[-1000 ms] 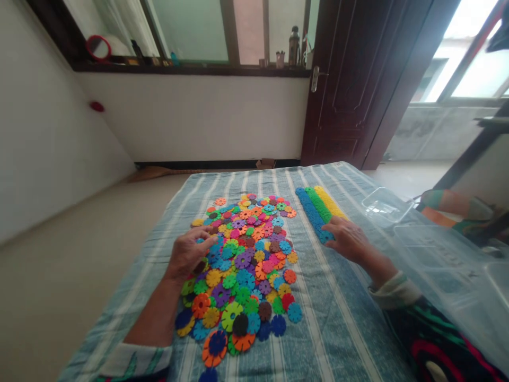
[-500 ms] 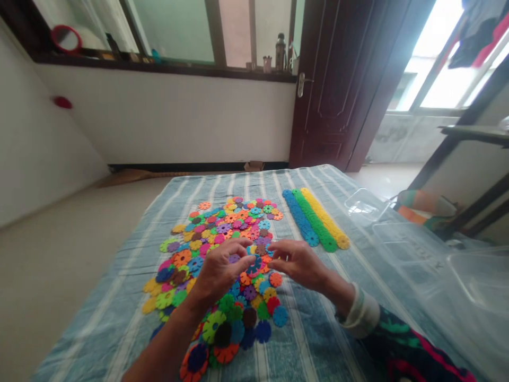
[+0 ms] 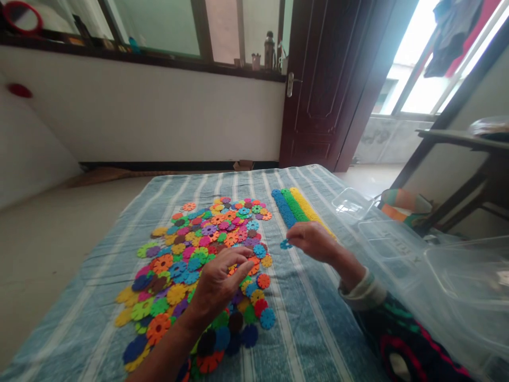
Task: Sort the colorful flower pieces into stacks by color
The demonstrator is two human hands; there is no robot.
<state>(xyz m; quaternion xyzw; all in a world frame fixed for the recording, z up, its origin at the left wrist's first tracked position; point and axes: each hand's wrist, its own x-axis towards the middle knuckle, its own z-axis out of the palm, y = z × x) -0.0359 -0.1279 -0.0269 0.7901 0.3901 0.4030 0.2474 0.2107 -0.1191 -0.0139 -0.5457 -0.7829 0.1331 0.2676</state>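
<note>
Right hand (image 3: 312, 241) — blue disc (image 3: 285, 244) in fingers

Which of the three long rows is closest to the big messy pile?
The blue row. It lies between the colourful pile and the green row; the yellow row is farthest away.

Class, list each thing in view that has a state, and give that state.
Right hand: pinching a blue disc.
Left hand: thumb and fingers apart.
Loose discs: heaped, overlapping.
Three coloured rows: side by side.
Striped cloth: spread out.
Flask: upright.
Clothes: hanging.
</note>
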